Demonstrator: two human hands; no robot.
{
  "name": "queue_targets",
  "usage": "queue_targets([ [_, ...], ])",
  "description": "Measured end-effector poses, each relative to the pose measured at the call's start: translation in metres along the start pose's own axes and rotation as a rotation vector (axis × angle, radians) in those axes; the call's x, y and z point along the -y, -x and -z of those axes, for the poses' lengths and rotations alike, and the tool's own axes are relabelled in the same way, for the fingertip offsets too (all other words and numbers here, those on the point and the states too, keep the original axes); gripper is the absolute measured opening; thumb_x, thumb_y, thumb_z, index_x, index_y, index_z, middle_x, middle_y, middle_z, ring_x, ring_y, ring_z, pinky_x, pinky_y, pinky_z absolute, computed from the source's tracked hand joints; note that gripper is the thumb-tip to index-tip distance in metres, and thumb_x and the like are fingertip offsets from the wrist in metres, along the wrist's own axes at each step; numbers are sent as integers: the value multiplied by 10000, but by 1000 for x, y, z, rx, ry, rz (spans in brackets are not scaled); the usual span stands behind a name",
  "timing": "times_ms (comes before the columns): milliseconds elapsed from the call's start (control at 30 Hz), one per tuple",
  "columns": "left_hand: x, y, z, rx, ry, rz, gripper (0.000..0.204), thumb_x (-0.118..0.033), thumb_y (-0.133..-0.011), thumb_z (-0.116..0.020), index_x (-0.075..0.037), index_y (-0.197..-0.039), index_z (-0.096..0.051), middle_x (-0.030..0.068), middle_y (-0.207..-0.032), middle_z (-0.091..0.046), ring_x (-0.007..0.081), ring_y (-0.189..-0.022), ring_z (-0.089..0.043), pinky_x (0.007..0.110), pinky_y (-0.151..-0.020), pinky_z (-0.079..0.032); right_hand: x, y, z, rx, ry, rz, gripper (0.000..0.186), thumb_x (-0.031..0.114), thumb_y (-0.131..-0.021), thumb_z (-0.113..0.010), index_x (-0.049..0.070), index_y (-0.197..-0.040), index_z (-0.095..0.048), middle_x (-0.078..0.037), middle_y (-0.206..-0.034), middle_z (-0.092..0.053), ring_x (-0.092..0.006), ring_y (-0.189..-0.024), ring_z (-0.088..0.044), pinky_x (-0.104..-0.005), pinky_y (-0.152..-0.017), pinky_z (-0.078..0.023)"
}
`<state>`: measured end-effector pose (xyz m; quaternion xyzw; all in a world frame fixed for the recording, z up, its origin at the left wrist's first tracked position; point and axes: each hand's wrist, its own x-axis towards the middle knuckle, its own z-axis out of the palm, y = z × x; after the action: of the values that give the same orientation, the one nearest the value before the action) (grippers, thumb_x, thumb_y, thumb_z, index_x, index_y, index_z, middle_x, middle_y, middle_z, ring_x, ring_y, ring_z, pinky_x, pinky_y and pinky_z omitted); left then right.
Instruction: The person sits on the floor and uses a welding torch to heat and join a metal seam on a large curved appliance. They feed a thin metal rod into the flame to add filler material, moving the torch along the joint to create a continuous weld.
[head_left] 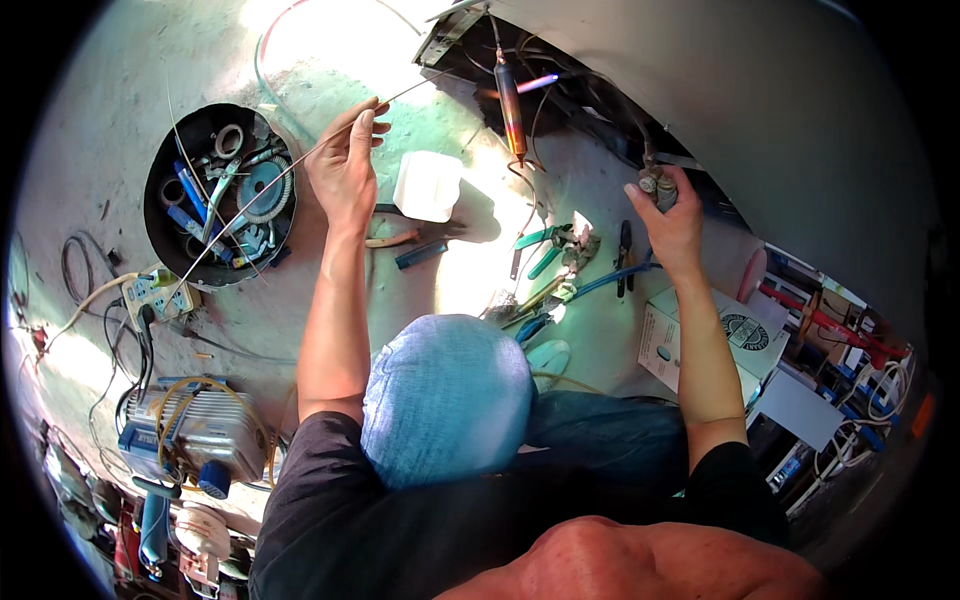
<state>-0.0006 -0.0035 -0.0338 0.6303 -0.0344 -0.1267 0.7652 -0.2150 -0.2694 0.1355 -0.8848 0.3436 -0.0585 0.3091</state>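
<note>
My left hand is closed on a long thin brazing rod, which slants from the lower left up toward the open compartment of a grey cabinet. A copper filter drier hangs there on thin tubing, its lower part glowing orange-brown. My right hand grips the valve end of a gas torch, whose neck runs up into the compartment's shadow. A blue-violet flame points left at the drier's upper half. The rod's far tip lies left of the drier, apart from it.
A black round pan full of tools sits left. Near the middle are a white plastic container, pliers and green-handled cutters. A power strip, vacuum pump and cardboard box stand around me, with cables lying about.
</note>
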Motion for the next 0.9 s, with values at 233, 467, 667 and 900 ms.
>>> queue_targets([
  [233, -24, 9, 5, -14, -128, -11, 239, -146, -1031, -616, 5, -1193, -705, 114, -1035, -753, 144, -857, -691, 266, -757, -550, -4, 19, 48, 32, 84, 90, 286, 106, -874, -778, 25, -1033, -555, -60, -806, -641, -140, -742, -596, -299, -685, -488],
  [467, -45, 19, 31, 34, -174, -63, 298, -165, -1055, -568, 27, -1271, -638, 153, -1063, -743, 149, -838, -684, 267, -737, -535, -21, 45, 90, 176, 10, 61, 246, 84, -896, -734, 18, -1049, -552, -94, -801, -658, -166, -730, -631, -323, -681, -493],
  [667, -70, 32, 61, -8, -167, 43, 325, -176, -1068, -532, 23, -1317, -595, 139, -1135, -719, 142, -875, -686, 244, -735, -534, -62, 66, 98, 124, -1, 54, 234, 52, -894, -718, 18, -1043, -539, -108, -817, -669, -181, -736, -645, -327, -686, -498],
  [900, -92, 27, 105, -199, -111, -2, 386, -273, -1101, -447, 0, -1347, -564, 128, -1226, -689, 191, -959, -692, 268, -761, -536, -99, 67, 96, 110, -164, 57, 271, 52, -883, -742, 27, -1051, -531, -102, -826, -673, -182, -733, -644, -329, -690, -503],
])
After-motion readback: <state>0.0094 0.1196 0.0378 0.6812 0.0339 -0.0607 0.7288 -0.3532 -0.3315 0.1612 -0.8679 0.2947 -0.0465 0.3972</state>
